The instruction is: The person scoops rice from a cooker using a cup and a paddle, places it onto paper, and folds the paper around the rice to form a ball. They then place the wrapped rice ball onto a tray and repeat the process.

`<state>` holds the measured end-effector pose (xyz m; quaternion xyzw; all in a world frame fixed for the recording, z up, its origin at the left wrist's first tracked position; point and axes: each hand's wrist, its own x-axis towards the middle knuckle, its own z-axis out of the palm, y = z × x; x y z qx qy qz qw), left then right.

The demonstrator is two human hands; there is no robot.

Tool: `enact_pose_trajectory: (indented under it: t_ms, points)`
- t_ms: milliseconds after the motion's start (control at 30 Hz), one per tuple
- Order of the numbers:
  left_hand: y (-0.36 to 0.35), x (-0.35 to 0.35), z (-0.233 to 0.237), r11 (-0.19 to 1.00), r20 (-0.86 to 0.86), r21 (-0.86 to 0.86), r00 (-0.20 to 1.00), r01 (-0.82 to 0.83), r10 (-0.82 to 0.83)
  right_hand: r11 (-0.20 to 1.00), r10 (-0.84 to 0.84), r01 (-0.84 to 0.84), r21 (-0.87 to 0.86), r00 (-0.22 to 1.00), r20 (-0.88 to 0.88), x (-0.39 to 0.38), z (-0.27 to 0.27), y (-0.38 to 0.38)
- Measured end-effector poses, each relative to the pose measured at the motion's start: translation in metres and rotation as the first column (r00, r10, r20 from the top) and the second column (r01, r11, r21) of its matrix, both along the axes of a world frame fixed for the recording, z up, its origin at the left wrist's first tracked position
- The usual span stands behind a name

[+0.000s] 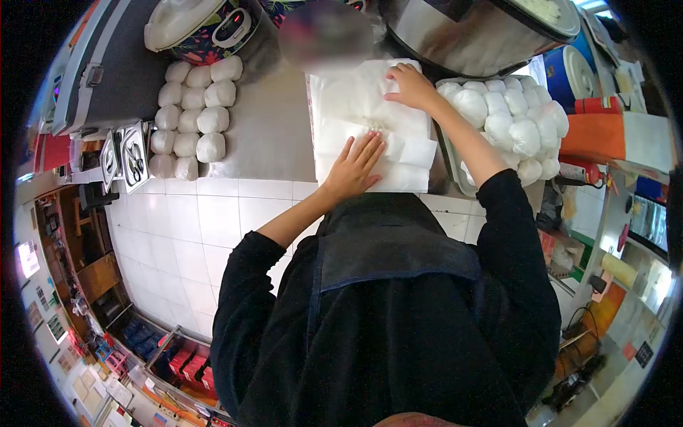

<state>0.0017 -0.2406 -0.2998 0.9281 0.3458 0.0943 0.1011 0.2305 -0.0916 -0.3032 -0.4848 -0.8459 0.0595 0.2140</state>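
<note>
White paper sheets [341, 99] lie stacked on the steel counter in front of me, the lower part lying as a folded-over flap. My left hand [356, 165] rests flat on this flap with its fingers stretched out. A small heap of white, rice-like grains [377, 125] shows on the paper just above those fingertips. Near the upper right corner of the paper is my right hand [413, 87], fingers slightly curved and thumb apart, touching the sheet. Neither hand grips anything that I can see.
Rows of white wrapped bundles [187, 121] stand on the counter [267, 117] at left. At right, a tray [449, 153] holds many more bundles [525, 135]. A patterned cooker [206, 32] and a large steel pot [455, 35] stand behind. Metal pans [134, 156] hang at the left edge.
</note>
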Motion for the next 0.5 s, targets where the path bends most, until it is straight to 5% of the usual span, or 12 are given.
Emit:
enact_pose_trajectory:
  t_ms: [67, 200, 267, 400, 433, 500]
  points:
    - [0.001, 0.002, 0.005, 1.000, 0.032, 0.001, 0.999, -0.010, 0.010, 0.920, 0.003, 0.051, -0.388, 0.991, 0.137, -0.004, 0.017, 0.010]
    - [0.012, 0.002, 0.004, 0.999, 0.101, 0.042, 0.995, 0.006, -0.010, 0.892, 0.105, 0.015, -0.452, 0.965, 0.241, -0.007, 0.014, 0.024]
    - [0.024, -0.002, 0.001, 0.998, 0.221, -0.043, 0.975, 0.044, -0.034, 0.838, 0.106, -0.127, -0.531, 0.992, -0.069, -0.005, 0.007, 0.028]
    - [0.033, -0.007, -0.008, 0.998, 0.335, -0.037, 0.941, 0.057, -0.042, 0.869, 0.164, -0.198, -0.454, 0.980, -0.114, -0.018, 0.048, -0.025]
    - [0.033, -0.011, -0.014, 0.989, 0.448, -0.144, 0.893, 0.024, 0.044, 0.880, 0.226, -0.251, -0.402, 0.968, -0.110, -0.020, 0.056, -0.046]
    - [0.033, -0.013, -0.031, 0.968, 0.544, -0.250, 0.828, 0.005, 0.136, 0.922, 0.330, -0.296, -0.249, 0.938, 0.103, -0.024, 0.065, -0.093]
